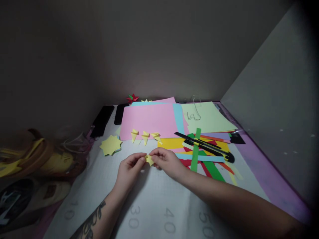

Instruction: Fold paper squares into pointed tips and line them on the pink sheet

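Observation:
Between my two hands is a small piece of folded yellow paper (pixel 150 160), held just above the white mat. My left hand (pixel 131 167) pinches its left side between thumb and fingers. On its right side my right hand (pixel 167 162) pinches it the same way, with the fingertips partly covering it. Just beyond my hands, three folded yellow paper pieces (pixel 145 136) stand in a row along the near edge of a pink paper sheet (pixel 149 119). To the left lies a yellow many-pointed paper star (pixel 111 145).
Right of my hands, a black-and-yellow utility knife (pixel 206 146) lies over coloured paper strips (pixel 211 169). Pale green sheets (pixel 206 116) with a bent wire are behind. A black phone (pixel 104 115) and a red-green paper star (pixel 132 98) sit at the back left. Bags (pixel 32 196) crowd the left side.

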`<action>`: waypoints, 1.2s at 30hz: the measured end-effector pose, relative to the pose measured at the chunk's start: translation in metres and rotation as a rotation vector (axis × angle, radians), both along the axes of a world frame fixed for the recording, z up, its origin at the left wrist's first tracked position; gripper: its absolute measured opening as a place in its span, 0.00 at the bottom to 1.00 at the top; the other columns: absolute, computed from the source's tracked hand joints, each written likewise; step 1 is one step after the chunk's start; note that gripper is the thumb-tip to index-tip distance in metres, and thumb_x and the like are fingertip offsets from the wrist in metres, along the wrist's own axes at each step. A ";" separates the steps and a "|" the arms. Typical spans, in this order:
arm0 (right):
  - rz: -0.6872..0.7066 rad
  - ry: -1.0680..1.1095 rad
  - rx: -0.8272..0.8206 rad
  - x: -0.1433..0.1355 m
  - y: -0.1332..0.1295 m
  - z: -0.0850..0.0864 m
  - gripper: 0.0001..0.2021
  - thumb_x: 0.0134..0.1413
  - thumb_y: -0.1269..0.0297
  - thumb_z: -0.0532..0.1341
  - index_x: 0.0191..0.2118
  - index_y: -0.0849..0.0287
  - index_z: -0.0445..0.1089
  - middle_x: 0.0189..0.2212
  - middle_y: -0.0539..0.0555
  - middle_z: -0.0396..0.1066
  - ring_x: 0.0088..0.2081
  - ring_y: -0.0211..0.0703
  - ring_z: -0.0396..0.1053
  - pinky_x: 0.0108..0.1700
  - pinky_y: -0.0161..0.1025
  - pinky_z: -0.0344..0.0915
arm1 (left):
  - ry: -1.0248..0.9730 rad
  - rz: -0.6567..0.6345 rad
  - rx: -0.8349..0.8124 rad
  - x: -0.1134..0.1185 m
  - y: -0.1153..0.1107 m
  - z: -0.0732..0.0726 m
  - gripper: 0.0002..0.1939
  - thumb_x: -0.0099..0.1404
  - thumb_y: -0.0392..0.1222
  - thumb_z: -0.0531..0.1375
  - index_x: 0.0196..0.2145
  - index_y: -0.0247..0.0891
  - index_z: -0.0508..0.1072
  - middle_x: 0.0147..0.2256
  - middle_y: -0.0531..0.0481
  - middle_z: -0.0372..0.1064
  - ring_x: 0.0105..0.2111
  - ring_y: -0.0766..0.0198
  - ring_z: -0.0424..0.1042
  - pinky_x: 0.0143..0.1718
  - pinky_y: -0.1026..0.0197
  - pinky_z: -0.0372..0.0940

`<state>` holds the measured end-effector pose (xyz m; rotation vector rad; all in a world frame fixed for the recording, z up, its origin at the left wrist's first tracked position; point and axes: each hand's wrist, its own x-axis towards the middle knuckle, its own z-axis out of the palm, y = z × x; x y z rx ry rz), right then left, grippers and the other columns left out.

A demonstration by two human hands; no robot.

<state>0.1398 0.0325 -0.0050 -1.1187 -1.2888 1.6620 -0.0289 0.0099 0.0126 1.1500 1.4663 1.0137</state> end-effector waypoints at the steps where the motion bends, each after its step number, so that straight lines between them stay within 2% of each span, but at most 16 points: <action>1: 0.006 -0.046 0.038 0.000 0.000 0.001 0.06 0.55 0.61 0.59 0.36 0.57 0.69 0.26 0.48 0.68 0.25 0.36 0.65 0.27 0.34 0.59 | -0.003 -0.010 -0.009 0.001 -0.001 0.000 0.12 0.56 0.46 0.64 0.36 0.36 0.78 0.29 0.48 0.76 0.28 0.63 0.72 0.32 0.63 0.65; 6: 0.012 -0.343 0.410 0.001 -0.003 0.004 0.05 0.57 0.68 0.58 0.31 0.57 0.70 0.27 0.48 0.69 0.31 0.38 0.65 0.33 0.35 0.59 | 0.045 -0.090 -0.005 0.006 -0.002 0.003 0.12 0.59 0.48 0.60 0.31 0.35 0.74 0.24 0.51 0.71 0.25 0.65 0.69 0.29 0.65 0.63; 9: 0.031 -0.410 0.541 -0.001 -0.005 0.005 0.06 0.57 0.71 0.57 0.30 0.58 0.69 0.28 0.49 0.68 0.33 0.38 0.65 0.35 0.35 0.58 | 0.138 -0.137 0.018 0.008 -0.002 0.003 0.13 0.61 0.49 0.58 0.28 0.35 0.71 0.21 0.54 0.67 0.24 0.66 0.66 0.27 0.65 0.60; 14: 0.052 -0.421 0.471 -0.001 -0.005 0.007 0.07 0.55 0.72 0.57 0.28 0.58 0.67 0.26 0.48 0.67 0.30 0.37 0.64 0.32 0.33 0.57 | 0.283 -0.144 0.103 0.005 -0.004 0.002 0.13 0.65 0.47 0.54 0.28 0.37 0.67 0.23 0.55 0.65 0.25 0.66 0.64 0.28 0.65 0.58; 18: 0.071 -0.312 0.360 0.003 -0.001 0.012 0.08 0.53 0.71 0.58 0.24 0.59 0.66 0.22 0.46 0.65 0.27 0.36 0.62 0.29 0.33 0.56 | 0.282 -0.112 0.125 0.000 -0.004 0.007 0.13 0.66 0.47 0.52 0.27 0.38 0.66 0.21 0.57 0.64 0.23 0.67 0.63 0.27 0.66 0.57; 20: 0.024 -0.241 0.320 0.006 0.001 0.013 0.08 0.51 0.71 0.58 0.23 0.59 0.65 0.21 0.46 0.64 0.26 0.36 0.61 0.29 0.33 0.57 | 0.282 -0.050 0.149 -0.003 -0.002 0.010 0.13 0.66 0.46 0.52 0.27 0.38 0.65 0.20 0.57 0.63 0.23 0.67 0.63 0.26 0.66 0.57; 22: -0.085 -0.205 0.315 0.007 0.001 0.013 0.08 0.52 0.70 0.57 0.23 0.59 0.64 0.20 0.46 0.62 0.25 0.36 0.61 0.29 0.33 0.58 | 0.288 0.038 0.180 -0.006 0.001 0.011 0.12 0.66 0.45 0.53 0.27 0.38 0.65 0.20 0.57 0.63 0.22 0.67 0.63 0.26 0.66 0.57; 24: -0.143 -0.204 0.389 0.007 0.001 0.011 0.03 0.52 0.70 0.57 0.29 0.58 0.65 0.26 0.49 0.65 0.28 0.37 0.62 0.30 0.34 0.60 | 0.282 0.076 0.183 -0.008 0.003 0.010 0.10 0.65 0.44 0.54 0.28 0.38 0.67 0.20 0.57 0.63 0.22 0.67 0.63 0.25 0.66 0.57; 25: -0.127 -0.215 0.458 0.007 0.000 0.010 0.03 0.51 0.71 0.58 0.34 0.58 0.66 0.32 0.51 0.67 0.31 0.38 0.64 0.31 0.35 0.61 | 0.267 0.065 0.173 -0.008 0.003 0.009 0.09 0.64 0.44 0.55 0.31 0.38 0.69 0.21 0.57 0.65 0.23 0.67 0.64 0.26 0.66 0.59; 28: 0.019 -0.255 0.686 0.003 -0.004 0.006 0.20 0.47 0.76 0.59 0.48 0.56 0.63 0.49 0.58 0.65 0.47 0.45 0.64 0.41 0.39 0.65 | 0.182 -0.001 0.142 -0.005 0.002 0.003 0.12 0.63 0.42 0.55 0.41 0.36 0.73 0.26 0.54 0.71 0.25 0.66 0.68 0.29 0.64 0.64; 30: 0.055 -0.278 0.735 0.001 -0.006 0.004 0.21 0.47 0.78 0.58 0.49 0.56 0.62 0.50 0.58 0.64 0.52 0.46 0.62 0.46 0.41 0.64 | 0.155 -0.052 0.172 -0.003 0.001 0.001 0.14 0.63 0.41 0.55 0.45 0.35 0.73 0.32 0.50 0.74 0.28 0.65 0.71 0.33 0.63 0.66; 33: 0.010 -0.278 0.611 0.000 -0.007 0.002 0.15 0.52 0.74 0.58 0.46 0.56 0.64 0.41 0.55 0.69 0.41 0.42 0.68 0.40 0.39 0.66 | 0.200 -0.150 0.286 -0.002 0.000 0.001 0.14 0.61 0.37 0.57 0.43 0.36 0.76 0.38 0.46 0.75 0.37 0.62 0.73 0.39 0.61 0.67; 36: -0.056 -0.279 0.479 0.001 -0.005 0.000 0.12 0.54 0.72 0.55 0.45 0.56 0.65 0.34 0.51 0.70 0.32 0.38 0.67 0.34 0.36 0.65 | 0.220 -0.213 0.356 -0.003 0.000 0.003 0.15 0.61 0.35 0.58 0.45 0.37 0.77 0.41 0.45 0.75 0.41 0.61 0.73 0.41 0.61 0.67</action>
